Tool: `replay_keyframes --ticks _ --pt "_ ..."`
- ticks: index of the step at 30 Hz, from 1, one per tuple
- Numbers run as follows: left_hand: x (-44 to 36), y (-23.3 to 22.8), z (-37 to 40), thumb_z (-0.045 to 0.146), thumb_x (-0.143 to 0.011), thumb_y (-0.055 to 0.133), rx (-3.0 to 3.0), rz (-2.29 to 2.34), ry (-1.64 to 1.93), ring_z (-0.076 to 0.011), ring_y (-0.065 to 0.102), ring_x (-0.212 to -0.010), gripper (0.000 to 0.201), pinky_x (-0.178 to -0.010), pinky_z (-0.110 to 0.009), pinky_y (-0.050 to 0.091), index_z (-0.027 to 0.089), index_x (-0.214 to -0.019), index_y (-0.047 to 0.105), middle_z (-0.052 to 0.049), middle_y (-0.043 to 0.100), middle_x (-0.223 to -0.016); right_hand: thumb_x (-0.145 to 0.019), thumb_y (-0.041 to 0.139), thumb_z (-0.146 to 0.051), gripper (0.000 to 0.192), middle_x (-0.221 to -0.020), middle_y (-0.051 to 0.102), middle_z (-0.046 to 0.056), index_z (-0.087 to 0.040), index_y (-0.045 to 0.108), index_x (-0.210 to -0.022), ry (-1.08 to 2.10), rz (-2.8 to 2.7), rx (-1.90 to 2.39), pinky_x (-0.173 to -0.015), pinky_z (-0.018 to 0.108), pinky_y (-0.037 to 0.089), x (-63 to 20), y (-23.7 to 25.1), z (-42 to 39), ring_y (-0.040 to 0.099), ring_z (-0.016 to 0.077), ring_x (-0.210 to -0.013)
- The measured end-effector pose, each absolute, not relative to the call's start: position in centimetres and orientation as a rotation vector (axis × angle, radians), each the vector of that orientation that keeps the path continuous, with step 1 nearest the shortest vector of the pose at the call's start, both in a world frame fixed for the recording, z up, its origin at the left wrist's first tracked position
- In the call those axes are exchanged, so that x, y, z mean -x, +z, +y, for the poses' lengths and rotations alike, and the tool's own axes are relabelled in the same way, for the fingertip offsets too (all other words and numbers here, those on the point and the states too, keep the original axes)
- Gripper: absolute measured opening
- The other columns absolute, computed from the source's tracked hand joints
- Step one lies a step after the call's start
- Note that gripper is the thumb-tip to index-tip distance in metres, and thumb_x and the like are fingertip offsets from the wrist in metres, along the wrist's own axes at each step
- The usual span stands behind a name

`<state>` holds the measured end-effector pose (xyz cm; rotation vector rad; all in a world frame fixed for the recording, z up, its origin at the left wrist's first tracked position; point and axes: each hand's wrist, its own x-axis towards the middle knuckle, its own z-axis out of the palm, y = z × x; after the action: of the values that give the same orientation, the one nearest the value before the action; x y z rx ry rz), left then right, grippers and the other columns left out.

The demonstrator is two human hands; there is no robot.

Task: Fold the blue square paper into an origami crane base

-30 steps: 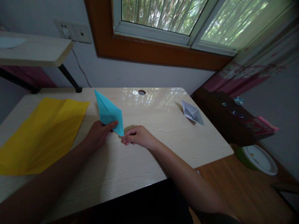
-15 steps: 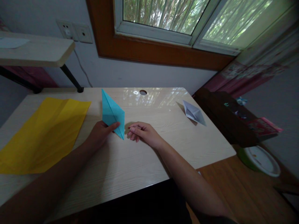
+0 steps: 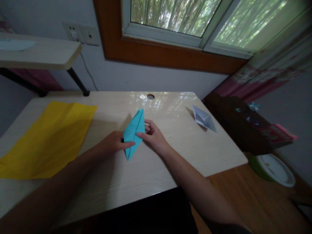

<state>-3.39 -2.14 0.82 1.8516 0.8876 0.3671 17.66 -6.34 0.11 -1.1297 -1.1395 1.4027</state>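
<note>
The desk (image 3: 146,175) under both hands is pale wood-grain laminate, smooth and glossy enough to mirror the window, so paper probably slides easily on it. Well to the left of the left hand lies a yellow sheet (image 3: 48,136), broad, flat and creased in long panels. Between the hands stands the blue folded paper (image 3: 133,133), a slim kite shape with sharp points at both ends and a centre ridge; it looks light, thin and crisp, stiff along its folds yet easy to crush, so it is best pinched at the thicker layered middle, not at the tips. The left hand (image 3: 115,143) pinches its left edge with the thumb on top, and the right hand (image 3: 152,135) grasps the right edge with its fingertips. Well to the right of the right hand sits a small white folded paper (image 3: 204,118), angular and hollow-looking.
</note>
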Motion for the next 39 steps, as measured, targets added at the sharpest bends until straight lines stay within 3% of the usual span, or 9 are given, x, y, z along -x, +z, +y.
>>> replay_keyframes --ticks 7,12,18,20,23,25,39 --pt "3.1 0.9 -2.2 0.045 -0.077 0.07 -1.858 0.834 0.359 -0.0151 0.053 -0.054 0.029 -0.056 -0.025 0.038 0.021 -0.061 0.07 0.001 0.063 -0.057 -0.071 0.083 -0.045 0.04 -0.087 0.069 0.0 -0.024 0.065 -0.1 1.365 -1.145 1.073 -0.073 0.032 0.054 -17.4 0.2 -6.6 0.063 0.0162 -0.077" --pt "3.0 0.7 -2.2 0.044 -0.077 0.071 -1.837 0.852 0.369 -0.0149 0.054 -0.053 0.028 -0.054 -0.024 0.037 0.02 -0.063 0.072 0.002 0.062 -0.056 -0.072 0.081 -0.049 0.035 -0.086 0.07 0.001 -0.022 0.068 -0.09 1.337 -1.155 1.15 -0.074 0.034 0.054 -17.7 -0.3 -6.5 0.062 0.0171 -0.076" --pt "2.9 0.4 -2.2 0.045 -0.079 0.07 -1.765 0.869 0.374 -0.0181 0.063 -0.064 0.026 -0.06 -0.025 0.045 0.021 -0.075 0.075 -0.001 0.069 -0.066 -0.072 0.083 -0.043 0.031 -0.088 0.072 0.002 -0.022 0.069 -0.091 1.185 -0.968 1.107 -0.076 0.034 0.054 -18.3 -0.6 -5.9 0.064 0.0176 -0.077" --pt "2.7 0.2 -2.3 0.043 -0.078 0.072 -1.717 0.907 0.464 -0.0188 0.066 -0.068 0.026 -0.065 -0.027 0.048 0.021 -0.092 0.075 -0.001 0.071 -0.071 -0.073 0.082 -0.042 0.03 -0.091 0.072 0.002 -0.022 0.069 -0.093 1.121 -0.91 1.093 -0.079 0.035 0.054 -18.6 -0.6 -5.7 0.064 0.0179 -0.079" --pt "2.6 0.1 -2.4 0.038 -0.076 0.076 -1.599 0.915 0.604 -0.02 0.07 -0.073 0.052 -0.073 -0.03 0.052 0.022 -0.124 0.064 -0.001 0.073 -0.075 -0.074 0.08 -0.041 0.03 -0.096 0.074 0.003 -0.022 0.068 -0.094 1.073 -0.831 1.106 -0.082 0.036 0.054 -18.9 -0.6 -5.5 0.066 0.0187 -0.082" --pt "2.6 0.1 -2.4 0.037 -0.077 0.076 -1.558 0.902 0.629 -0.02 0.071 -0.075 0.06 -0.076 -0.032 0.052 0.022 -0.132 0.058 0.0 0.074 -0.077 -0.074 0.08 -0.04 0.03 -0.097 0.074 0.003 -0.022 0.067 -0.094 1.072 -0.805 1.115 -0.083 0.037 0.055 -19.1 -0.6 -5.4 0.067 0.0195 -0.084" --pt "3.1 0.0 -2.6 0.035 -0.081 0.076 -1.482 0.904 0.718 -0.0168 0.066 -0.072 0.055 -0.071 -0.029 0.051 0.022 -0.131 0.057 0.001 0.069 -0.075 -0.074 0.081 -0.036 0.03 -0.102 0.075 0.005 -0.021 0.066 -0.096 1.068 -0.711 1.065 -0.092 0.04 0.055 -19.4 -0.6 -5.1 0.07 0.021 -0.091"
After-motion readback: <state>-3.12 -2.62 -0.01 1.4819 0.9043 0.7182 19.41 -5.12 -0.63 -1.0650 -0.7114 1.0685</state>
